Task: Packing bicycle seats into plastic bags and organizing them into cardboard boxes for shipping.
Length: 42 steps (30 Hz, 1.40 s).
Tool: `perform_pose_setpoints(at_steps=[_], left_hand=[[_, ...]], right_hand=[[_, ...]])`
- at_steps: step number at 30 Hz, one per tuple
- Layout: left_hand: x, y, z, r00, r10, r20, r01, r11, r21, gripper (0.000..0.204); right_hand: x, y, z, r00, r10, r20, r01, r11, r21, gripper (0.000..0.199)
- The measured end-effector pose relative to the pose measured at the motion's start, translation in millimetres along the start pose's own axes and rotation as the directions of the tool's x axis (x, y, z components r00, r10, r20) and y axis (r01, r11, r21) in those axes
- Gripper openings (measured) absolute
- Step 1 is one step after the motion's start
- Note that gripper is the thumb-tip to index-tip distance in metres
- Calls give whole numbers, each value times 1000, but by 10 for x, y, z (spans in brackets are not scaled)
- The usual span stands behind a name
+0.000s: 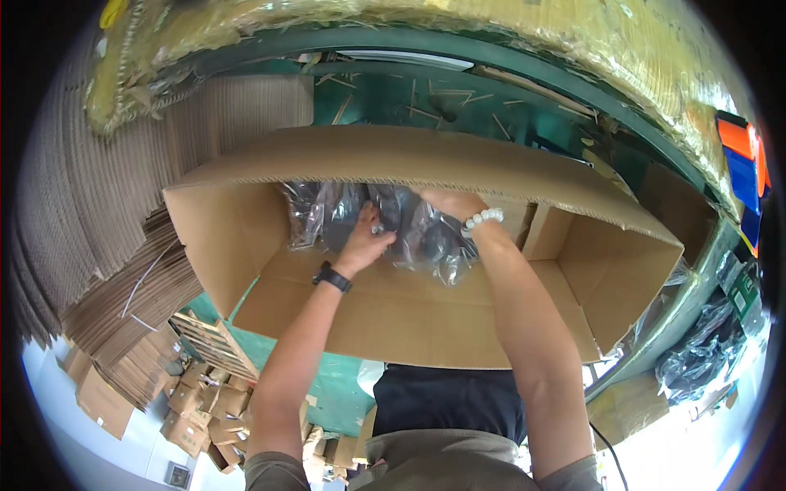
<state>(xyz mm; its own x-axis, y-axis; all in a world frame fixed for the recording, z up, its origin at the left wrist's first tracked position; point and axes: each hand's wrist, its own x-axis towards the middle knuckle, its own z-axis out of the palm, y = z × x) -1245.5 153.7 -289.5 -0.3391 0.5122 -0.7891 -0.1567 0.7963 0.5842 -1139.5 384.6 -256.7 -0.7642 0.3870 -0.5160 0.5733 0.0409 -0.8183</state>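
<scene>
Large open box of brown corrugated cardboard (393, 319): I viewed it beneath both arms. Dark goods in crinkled clear plastic (422, 243): lay inside, towards the far wall. Left hand (364, 243): touched the plastic, thumb and fingers apart. Right hand (450, 202): beside the goods, fingertips hidden; I could not tell its grip. White beaded bracelet (481, 221): right wrist.

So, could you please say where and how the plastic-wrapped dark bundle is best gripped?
I'd grip the plastic-wrapped dark bundle around its darker, seemingly fuller middle, coming through the open side of the cardboard box that faces the camera; the clear film at its lower right looks loose and crinkled, so might slip.
</scene>
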Motion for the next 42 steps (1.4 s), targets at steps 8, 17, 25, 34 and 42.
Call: perform_pose_setpoints(at_steps=[8, 17, 25, 34, 42], left_hand=[[414, 274, 718, 970, -49, -238, 156, 877, 455, 95], [402, 295, 316, 959, -95, -268, 242, 767, 594, 86], [-257, 492, 767, 921, 298, -253, -122, 833, 539, 52], [-1838, 3078, 3141, 394, 804, 445, -914, 290, 284, 24], [-2376, 3567, 5795, 281, 625, 728, -949, 292, 116, 37]], right_hand=[[-748, 1185, 393, 758, 376, -533, -580, 763, -287, 73], [-604, 1058, 764, 868, 391, -308, -443, 888, -123, 89], [-1984, -213, -718, 860, -124, -494, 161, 986, 32, 40], [-5226, 1185, -2927, -185, 15, -983, -577, 808, 121, 56], [-7009, 3059, -4051, -252, 383, -889, -823, 398, 405, 54]])
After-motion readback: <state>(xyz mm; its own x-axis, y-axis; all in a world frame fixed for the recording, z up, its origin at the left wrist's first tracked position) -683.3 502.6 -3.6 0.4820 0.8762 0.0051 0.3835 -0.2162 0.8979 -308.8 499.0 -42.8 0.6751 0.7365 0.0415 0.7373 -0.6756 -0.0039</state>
